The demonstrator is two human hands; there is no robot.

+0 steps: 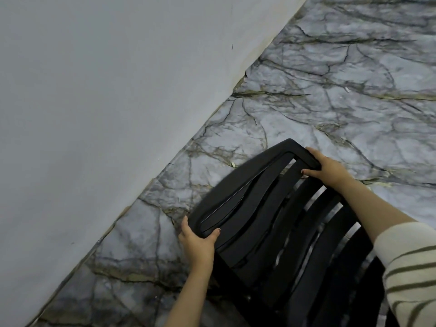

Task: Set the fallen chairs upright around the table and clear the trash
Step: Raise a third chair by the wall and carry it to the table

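Chair (271, 223), black plastic, low and right of the middle, over the marble floor (330, 79) and close to the wall (94, 102). Left hand (198, 244) at the left end of the top rail (247, 182): thumb on the front, fingers curled round the back, grip clamped on the rail. Right hand (330, 168) at the far right corner of the same rail, fingers over the top, thumb tucked under through the gap, grip clamped there too. Both arms stretched forward, with a striped sleeve (410, 267) on the right arm. Wavy slats (306, 232) across the chair back, bits of floor showing through the gaps. Hard to tell whether upright or leaning. Left of the chair, only a thin strip of floor, then the plain grey wall running slantwise. Past the right hand, lots of open floor, grey with dark and yellowish lines.
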